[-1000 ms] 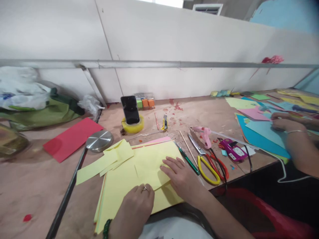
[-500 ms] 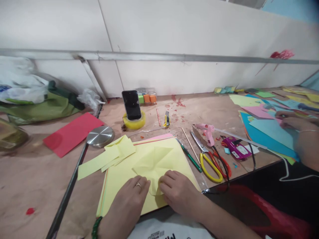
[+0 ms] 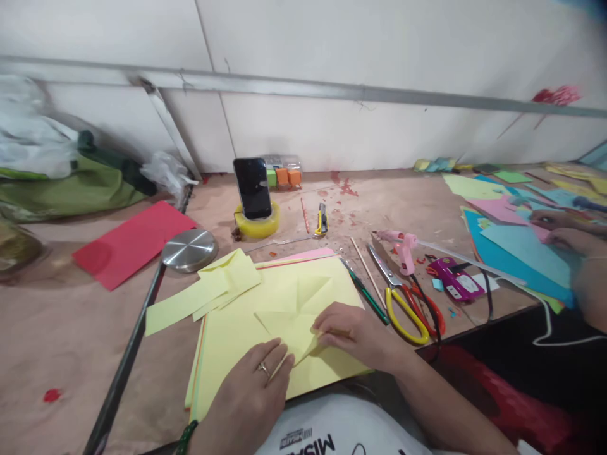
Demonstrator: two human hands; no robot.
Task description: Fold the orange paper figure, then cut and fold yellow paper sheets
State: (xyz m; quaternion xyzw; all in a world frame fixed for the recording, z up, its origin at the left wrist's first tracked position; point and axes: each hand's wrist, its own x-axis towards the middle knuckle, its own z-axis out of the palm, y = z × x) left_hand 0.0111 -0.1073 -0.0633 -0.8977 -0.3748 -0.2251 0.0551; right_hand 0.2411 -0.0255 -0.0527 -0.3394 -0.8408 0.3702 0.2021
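Observation:
A creased piece of yellow paper [image 3: 296,325] lies on a stack of larger yellow sheets [image 3: 227,354]. My right hand [image 3: 355,332] pinches its near right side and lifts a flap there. At the near left corner, my left hand [image 3: 253,385], with a ring, has its fingers and thumb closed on the paper's edge. Fold lines cross the middle of the piece. Several cut yellow strips [image 3: 190,306] overlap the stack's left edge. Just right of the stack lie a green pen [image 3: 365,294] and scissors [image 3: 403,309] with yellow and red handles.
A phone [image 3: 253,189] leans on a yellow tape roll [image 3: 258,224]. A cutter [image 3: 322,220], a pink glue gun [image 3: 405,253] and a purple device [image 3: 458,278] lie beyond. At left are red paper [image 3: 133,243] and a metal disc [image 3: 190,251]. Another person's hand [image 3: 569,230] is over coloured papers.
My right hand has shifted right and raised the paper's near flap, folding it over. My left hand stays at the near left corner. The camera view has tilted slightly down.

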